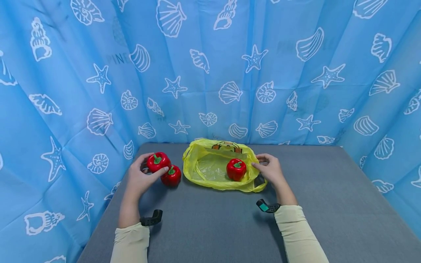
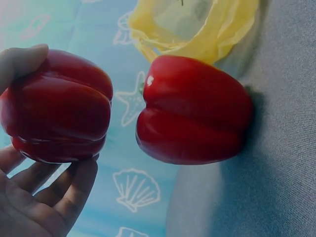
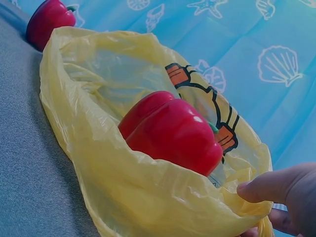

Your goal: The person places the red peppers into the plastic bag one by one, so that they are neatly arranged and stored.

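Observation:
My left hand (image 1: 140,177) grips a red bell pepper (image 1: 158,162) with a green stem, thumb on one side and fingers on the other. In the left wrist view this held pepper (image 2: 59,106) is raised off the table. Just beside it a second red bell pepper (image 1: 171,176) stands on the table, left of the yellow plastic bag (image 1: 204,184). The bag's mouth is spread wide, facing up. Inside, toward the right, sits a third red bell pepper (image 1: 236,170). My right hand (image 1: 270,168) pinches the bag's right rim between thumb and fingers.
A grey table (image 1: 210,226) lies under everything. Behind it and along both sides hangs a blue curtain (image 1: 210,73) with white shells and starfish. Each wrist carries a black strap mount (image 1: 152,218). The bag's far side bears an orange and black print (image 3: 224,136).

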Demonstrator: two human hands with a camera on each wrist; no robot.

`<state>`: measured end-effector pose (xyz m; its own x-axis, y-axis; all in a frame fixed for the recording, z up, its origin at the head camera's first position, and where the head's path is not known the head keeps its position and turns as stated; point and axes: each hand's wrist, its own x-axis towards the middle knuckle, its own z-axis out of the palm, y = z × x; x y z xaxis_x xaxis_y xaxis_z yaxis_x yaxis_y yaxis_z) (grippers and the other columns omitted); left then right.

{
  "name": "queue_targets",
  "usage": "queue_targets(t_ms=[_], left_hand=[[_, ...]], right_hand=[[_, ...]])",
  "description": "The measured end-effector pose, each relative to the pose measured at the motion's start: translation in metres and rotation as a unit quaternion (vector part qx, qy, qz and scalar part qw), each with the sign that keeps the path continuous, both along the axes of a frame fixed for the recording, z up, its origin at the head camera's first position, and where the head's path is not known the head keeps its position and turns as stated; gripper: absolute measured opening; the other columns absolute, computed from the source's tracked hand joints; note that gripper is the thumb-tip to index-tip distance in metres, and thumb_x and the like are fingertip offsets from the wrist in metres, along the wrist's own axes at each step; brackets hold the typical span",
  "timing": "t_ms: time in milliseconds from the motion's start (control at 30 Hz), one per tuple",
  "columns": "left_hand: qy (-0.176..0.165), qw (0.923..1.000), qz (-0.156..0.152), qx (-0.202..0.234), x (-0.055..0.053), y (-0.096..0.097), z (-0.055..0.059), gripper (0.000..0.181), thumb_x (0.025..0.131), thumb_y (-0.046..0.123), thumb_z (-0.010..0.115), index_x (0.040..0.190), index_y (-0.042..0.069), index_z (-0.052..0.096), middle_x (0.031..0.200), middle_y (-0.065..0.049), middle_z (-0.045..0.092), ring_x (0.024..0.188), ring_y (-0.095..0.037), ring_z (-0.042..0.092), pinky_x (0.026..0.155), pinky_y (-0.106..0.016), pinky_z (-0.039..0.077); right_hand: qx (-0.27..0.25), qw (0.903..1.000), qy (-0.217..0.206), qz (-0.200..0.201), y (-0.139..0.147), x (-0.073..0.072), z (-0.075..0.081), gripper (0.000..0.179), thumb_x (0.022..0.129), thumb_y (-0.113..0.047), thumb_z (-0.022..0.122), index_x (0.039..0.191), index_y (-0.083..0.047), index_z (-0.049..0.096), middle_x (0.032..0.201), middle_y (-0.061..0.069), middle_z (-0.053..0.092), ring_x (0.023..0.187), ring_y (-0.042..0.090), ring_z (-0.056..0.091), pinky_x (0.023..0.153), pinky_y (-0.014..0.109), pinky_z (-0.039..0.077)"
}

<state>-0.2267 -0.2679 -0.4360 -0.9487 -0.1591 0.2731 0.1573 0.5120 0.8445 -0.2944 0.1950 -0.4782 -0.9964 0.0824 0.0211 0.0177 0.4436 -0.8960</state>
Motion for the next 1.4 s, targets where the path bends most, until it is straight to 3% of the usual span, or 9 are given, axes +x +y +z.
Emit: queue_targets(t_ms=[133,533,1400], left_hand=[[-0.001,1.0,-0.003,-0.001,0.0,0.002,0.0,0.078,0.085,0.045,0.09,0.149,0.019,0.055,0.145,-0.007,0.061,0.131,-0.03,0.057,0.096,-0.043,0.058],[-0.005,0.9998,-0.02,0.0,-0.001,0.009,0.003,0.077,0.084,0.045,0.09,0.148,0.018,0.055,0.145,-0.008,0.06,0.132,-0.032,0.056,0.1,-0.057,0.059],[-0.018,0.9991,-0.039,-0.007,-0.004,0.024,0.002,0.079,0.083,0.047,0.09,0.148,0.019,0.055,0.146,-0.007,0.06,0.129,-0.032,0.059,0.096,-0.052,0.061]], right_hand=[[-0.002,1.0,-0.003,0.001,0.0,0.001,0.0,0.041,0.101,-0.021,0.073,0.136,0.0,0.065,0.129,0.023,0.066,0.113,0.032,0.069,0.08,0.025,0.06],[-0.003,1.0,-0.006,0.001,0.0,0.001,0.003,0.041,0.102,-0.021,0.073,0.136,-0.001,0.065,0.13,0.022,0.066,0.116,0.033,0.068,0.086,0.031,0.062],[-0.006,1.0,-0.007,-0.002,-0.001,0.002,0.002,0.041,0.102,-0.02,0.072,0.136,0.0,0.064,0.131,0.023,0.065,0.119,0.036,0.067,0.089,0.034,0.063]])
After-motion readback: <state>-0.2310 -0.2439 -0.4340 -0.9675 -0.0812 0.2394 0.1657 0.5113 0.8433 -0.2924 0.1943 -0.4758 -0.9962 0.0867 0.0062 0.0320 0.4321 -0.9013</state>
